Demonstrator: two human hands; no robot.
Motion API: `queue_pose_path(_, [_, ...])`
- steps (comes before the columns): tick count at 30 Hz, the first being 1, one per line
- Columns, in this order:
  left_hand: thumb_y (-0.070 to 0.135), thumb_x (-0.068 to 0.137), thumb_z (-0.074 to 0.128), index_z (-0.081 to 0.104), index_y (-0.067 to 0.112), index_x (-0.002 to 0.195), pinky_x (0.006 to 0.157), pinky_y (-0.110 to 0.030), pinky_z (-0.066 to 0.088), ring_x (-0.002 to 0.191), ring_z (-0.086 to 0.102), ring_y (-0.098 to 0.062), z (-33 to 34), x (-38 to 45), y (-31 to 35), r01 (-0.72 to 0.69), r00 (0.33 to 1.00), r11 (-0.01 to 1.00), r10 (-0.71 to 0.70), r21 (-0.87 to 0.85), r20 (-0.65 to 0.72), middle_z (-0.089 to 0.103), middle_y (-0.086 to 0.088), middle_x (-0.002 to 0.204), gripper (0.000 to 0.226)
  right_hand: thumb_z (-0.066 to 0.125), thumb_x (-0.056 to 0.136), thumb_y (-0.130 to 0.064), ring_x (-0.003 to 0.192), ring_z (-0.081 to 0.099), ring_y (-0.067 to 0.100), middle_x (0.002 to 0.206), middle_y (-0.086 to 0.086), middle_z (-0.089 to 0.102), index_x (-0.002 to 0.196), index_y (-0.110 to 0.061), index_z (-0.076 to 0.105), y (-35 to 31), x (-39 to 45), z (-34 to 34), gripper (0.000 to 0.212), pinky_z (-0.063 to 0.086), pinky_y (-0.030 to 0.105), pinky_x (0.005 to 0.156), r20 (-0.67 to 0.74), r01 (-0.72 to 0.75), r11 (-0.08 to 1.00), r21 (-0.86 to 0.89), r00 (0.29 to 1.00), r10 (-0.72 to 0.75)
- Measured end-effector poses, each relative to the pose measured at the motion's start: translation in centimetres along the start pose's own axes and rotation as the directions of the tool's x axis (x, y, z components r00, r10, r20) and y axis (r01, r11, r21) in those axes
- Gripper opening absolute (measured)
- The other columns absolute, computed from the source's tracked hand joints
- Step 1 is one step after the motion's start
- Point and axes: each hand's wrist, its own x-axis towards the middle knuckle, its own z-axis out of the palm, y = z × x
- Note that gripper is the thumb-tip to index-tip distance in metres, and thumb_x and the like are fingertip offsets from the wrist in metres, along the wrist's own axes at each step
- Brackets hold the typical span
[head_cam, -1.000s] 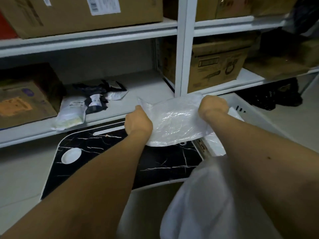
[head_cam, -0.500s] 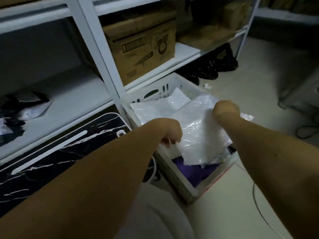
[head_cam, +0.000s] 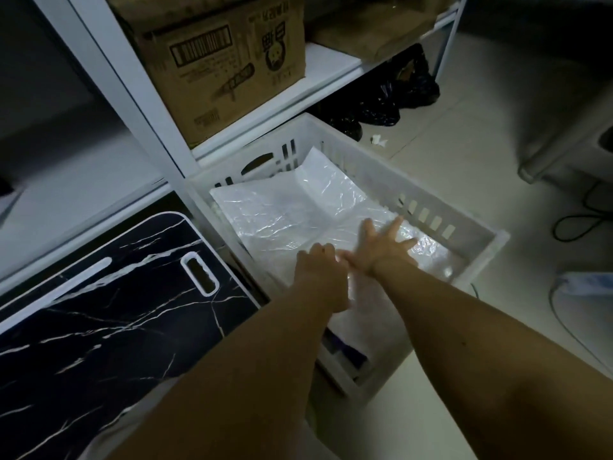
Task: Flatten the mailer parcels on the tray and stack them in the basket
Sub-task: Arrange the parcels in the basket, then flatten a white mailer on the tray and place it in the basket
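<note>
Mailers [head_cam: 298, 214] lie flat in the white basket [head_cam: 428, 190] on the floor, the clear crinkled top one spread across the pile. I see my right hand [head_cam: 384, 247] on it with fingers splayed straight, palm down, while my left hand [head_cam: 318, 267] sits just beside, knuckles up and fingers curled under — whether it pinches the plastic I cannot tell. Left of the basket sits the black marbled tray [head_cam: 109, 323]; behind, a shelf [head_cam: 325, 64] holds a box [head_cam: 225, 58] — black bags [head_cam: 381, 104] lie under it.
</note>
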Motion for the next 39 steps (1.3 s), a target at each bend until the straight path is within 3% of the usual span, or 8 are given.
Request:
queue_pose_path(4, [0.079, 0.064, 0.062, -0.016, 0.026, 0.15, 0.109, -0.069, 0.005, 0.139, -0.015, -0.051, 1.6, 0.3, 0.0, 0.134, 0.933, 0.988, -0.101, -0.074, 0.345, -0.023, -0.013, 0.156, 0.128, 0.058, 0.062, -0.085, 0.142, -0.017, 0.047, 0.152, 0.019, -0.035, 0.15, -0.036, -0.018, 0.0, 1.5, 1.2, 0.126, 0.008, 0.068, 0.11, 0.158, 0.062, 0.998, -0.032, 0.986, -0.056])
queue_pose_path(12, [0.062, 0.079, 0.062, -0.025, 0.033, 0.146, 0.106, -0.072, 0.007, 0.135, -0.017, -0.057, 6.5, 3.3, 1.4, 0.28, 0.864, 0.96, -0.245, -0.015, 0.441, -0.034, -0.018, 0.15, 0.113, 0.074, 0.055, -0.077, 0.141, -0.003, 0.054, 0.147, 0.02, -0.042, 0.141, -0.034, -0.037, 0.5, 3.7, 3.9, 0.147, 0.011, 0.063, 0.113, 0.283, -0.01, 0.999, -0.038, 0.959, 0.021])
queue_pose_path(18, [0.066, 0.091, 0.036, -0.016, 0.04, 0.147, 0.104, -0.073, -0.002, 0.135, -0.015, -0.057, 10.3, 6.2, 1.0, 0.231, 0.864, 0.973, -0.212, 0.015, 0.457, -0.028, -0.012, 0.154, 0.08, 0.074, 0.045, -0.082, 0.137, -0.009, 0.06, 0.144, 0.016, -0.047, 0.137, -0.035, -0.042, 0.4, 5.3, 6.9, 0.155, 0.019, 0.067, 0.107, 0.297, -0.071, 0.996, -0.054, 0.951, 0.084])
queue_pose_path(26, [0.07, 0.087, 0.028, 0.006, 0.037, 0.151, 0.076, -0.083, -0.008, 0.144, -0.006, -0.041, 11.7, 8.2, 0.9, 0.162, 0.837, 0.982, -0.188, 0.095, 0.513, -0.001, -0.002, 0.16, 0.075, 0.079, 0.057, -0.069, 0.138, -0.007, 0.059, 0.149, 0.018, -0.04, 0.136, -0.037, -0.042, -0.2, 4.4, 8.0, 0.149, 0.024, 0.065, 0.107, 0.227, -0.113, 0.991, -0.071, 0.966, 0.127])
queue_pose_path(28, [0.066, 0.09, 0.03, 0.016, 0.03, 0.151, 0.081, -0.082, -0.006, 0.144, 0.007, -0.04, 11.3, 8.2, 0.7, 0.212, 0.819, 0.972, -0.234, 0.102, 0.524, 0.015, -0.006, 0.159, 0.072, 0.08, 0.056, -0.068, 0.139, -0.006, 0.058, 0.149, 0.02, -0.038, 0.139, -0.036, -0.04, -0.3, 4.3, 7.7, 0.149, 0.023, 0.066, 0.107, 0.22, -0.115, 0.991, -0.066, 0.967, 0.127])
queue_pose_path(31, [0.057, 0.094, 0.033, 0.036, 0.019, 0.145, 0.101, -0.073, 0.004, 0.136, 0.033, -0.037, 8.7, 6.8, 0.0, 0.195, 0.862, 0.978, -0.204, 0.069, 0.464, 0.04, -0.01, 0.147, 0.064, 0.078, 0.057, -0.07, 0.139, -0.002, 0.059, 0.152, 0.022, -0.033, 0.145, -0.035, -0.03, -0.4, 3.7, 6.3, 0.144, 0.021, 0.065, 0.109, 0.212, -0.096, 0.993, -0.069, 0.971, 0.108])
queue_pose_path(34, [0.044, 0.097, 0.034, 0.047, 0.018, 0.135, 0.109, -0.061, 0.015, 0.131, 0.042, -0.031, 4.7, 4.1, -1.2, 0.116, 0.961, 0.992, -0.097, -0.059, 0.26, 0.049, -0.006, 0.138, 0.048, 0.065, 0.071, -0.074, 0.139, 0.001, 0.059, 0.155, 0.022, -0.023, 0.152, -0.03, -0.005, -1.1, 2.7, 4.2, 0.116, 0.021, 0.062, 0.11, 0.178, -0.044, 0.996, -0.075, 0.982, 0.057])
queue_pose_path(39, [0.042, 0.097, 0.037, 0.053, 0.022, 0.128, 0.105, -0.047, 0.027, 0.123, 0.046, -0.025, -0.9, -0.2, -4.6, 0.074, 0.993, 0.982, -0.089, -0.173, -0.078, 0.055, -0.004, 0.13, 0.04, 0.045, 0.089, -0.065, 0.141, 0.022, 0.044, 0.157, 0.018, 0.013, 0.149, -0.026, 0.026, -3.8, 0.9, 0.2, 0.074, 0.028, 0.055, 0.11, 0.033, 0.116, 0.989, -0.087, 0.993, -0.114])
